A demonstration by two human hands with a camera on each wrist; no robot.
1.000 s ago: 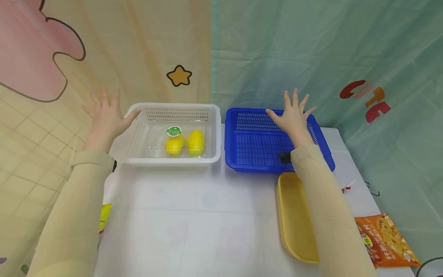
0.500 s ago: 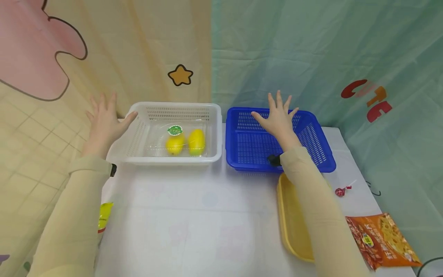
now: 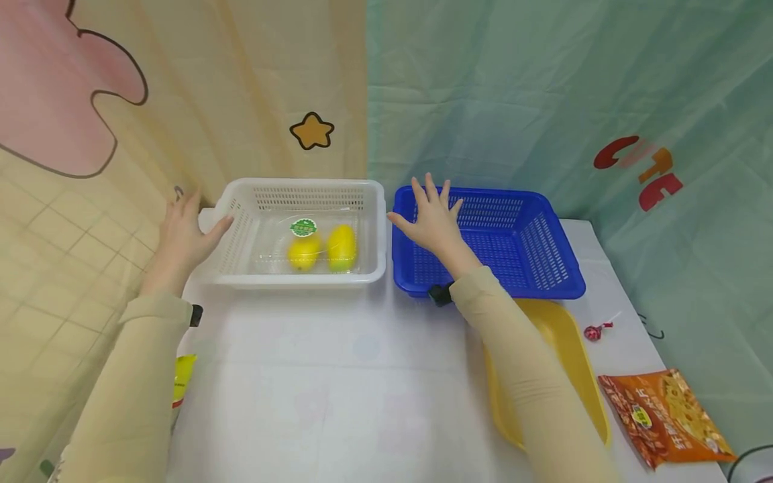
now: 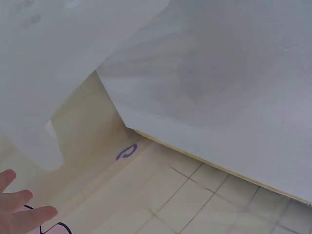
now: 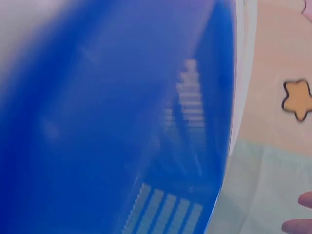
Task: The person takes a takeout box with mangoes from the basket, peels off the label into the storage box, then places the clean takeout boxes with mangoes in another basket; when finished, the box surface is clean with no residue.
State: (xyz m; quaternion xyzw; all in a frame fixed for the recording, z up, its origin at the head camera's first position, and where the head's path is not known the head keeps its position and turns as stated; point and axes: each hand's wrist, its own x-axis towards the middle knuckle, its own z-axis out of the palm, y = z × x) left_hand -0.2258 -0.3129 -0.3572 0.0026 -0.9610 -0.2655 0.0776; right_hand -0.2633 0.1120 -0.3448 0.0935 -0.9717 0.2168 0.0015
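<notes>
Holds empty left hand [image 3: 181, 241] loosely spread beside white basket [image 3: 302, 279] left of centre, empty right hand [image 3: 436, 228] splayed over blue basket [image 3: 504, 245] right of centre.

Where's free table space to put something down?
Biggest patch: the white table in front of the white basket, between the yellow packet and yellow tray. The right half of the blue basket also looks bare; the right hand is over its left. Crowded: right side, with tray, lollipop and orange bag.
</notes>
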